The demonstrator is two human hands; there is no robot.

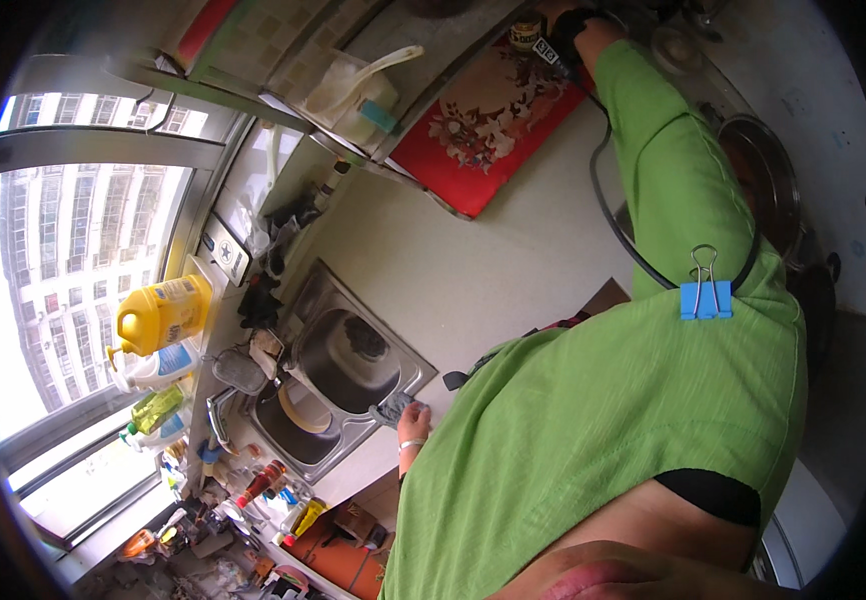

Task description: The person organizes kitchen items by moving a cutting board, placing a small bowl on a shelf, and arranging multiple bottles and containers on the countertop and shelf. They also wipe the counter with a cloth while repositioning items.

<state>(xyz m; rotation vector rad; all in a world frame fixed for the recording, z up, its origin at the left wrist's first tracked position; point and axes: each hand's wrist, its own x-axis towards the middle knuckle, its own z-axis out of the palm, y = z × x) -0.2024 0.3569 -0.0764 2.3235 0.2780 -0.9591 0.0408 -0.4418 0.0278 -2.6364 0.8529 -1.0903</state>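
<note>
My left hand (pixel 413 424), with a bracelet at the wrist, holds a crumpled grey cloth (pixel 391 409) at the near rim of a double-bowl steel sink (pixel 418 369). A round, pale-rimmed vessel (pixel 311 409) lies in one bowl; a dark scrubbing pad or similar item (pixel 364 335) is in the other. My right arm, in a green sleeve, stretches to the top of the picture. There my right hand (pixel 557 10), with a black band at the wrist, is close to a labelled jar (pixel 527 31); its fingers are largely hidden. Beside the jar is a red floral panel (pixel 500 120).
A faucet (pixel 217 420), a yellow jug (pixel 167 311) and other bottles stand by the window. A shelf (pixel 373 161) holds a container with a ladle (pixel 373 71). A dark pot (pixel 774 176) sits beyond my right arm. A black cable (pixel 599 176) runs along that arm. Bottles crowd the lower left.
</note>
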